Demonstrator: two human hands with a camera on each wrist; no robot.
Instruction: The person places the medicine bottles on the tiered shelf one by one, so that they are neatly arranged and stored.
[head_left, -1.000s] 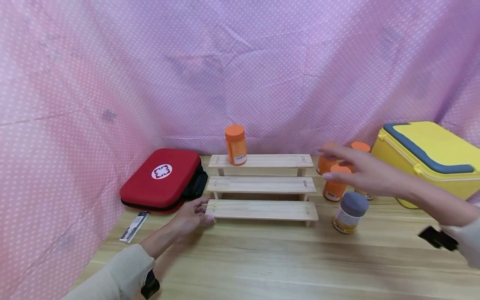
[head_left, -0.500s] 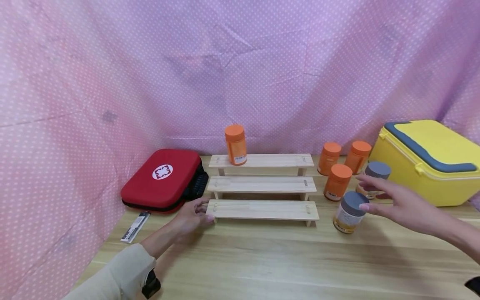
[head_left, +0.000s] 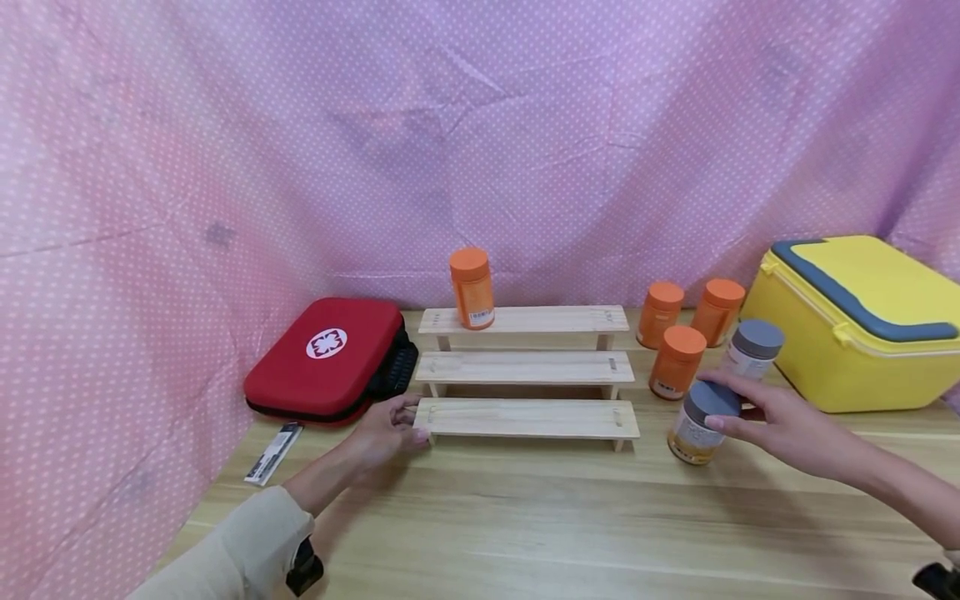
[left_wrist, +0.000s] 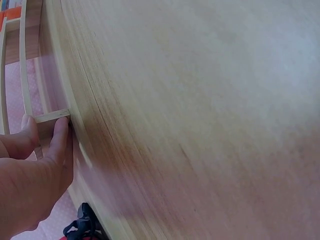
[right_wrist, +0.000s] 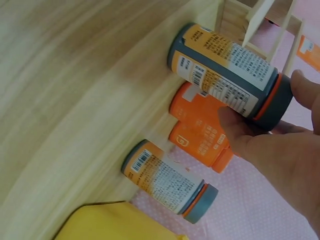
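A three-tier wooden display rack (head_left: 525, 417) stands mid-table, an orange pill bottle (head_left: 472, 292) upright at the left of its top step. My left hand (head_left: 386, 433) pinches the left end of the lowest step; the left wrist view has thumb and fingers on either side of the rack's end (left_wrist: 52, 116). My right hand (head_left: 772, 425) has thumb and fingers round the grey lid of a pill bottle (head_left: 693, 433) with a white and yellow label. That bottle (right_wrist: 225, 70) is upright on the table in the head view. A second grey-lidded bottle (head_left: 750, 350) stands just behind the hand.
Several orange bottles (head_left: 677, 362) stand between the rack and a yellow box (head_left: 847, 350) with a blue-grey handle. Left of the rack lie a red first-aid case (head_left: 322, 358) and a small white packet (head_left: 273, 454). A pink dotted curtain (head_left: 525, 150) hangs behind.
My right hand has come down from over the orange bottles, toward me, and taken hold of the front grey-lidded bottle. The left hand has stayed at the rack's end.
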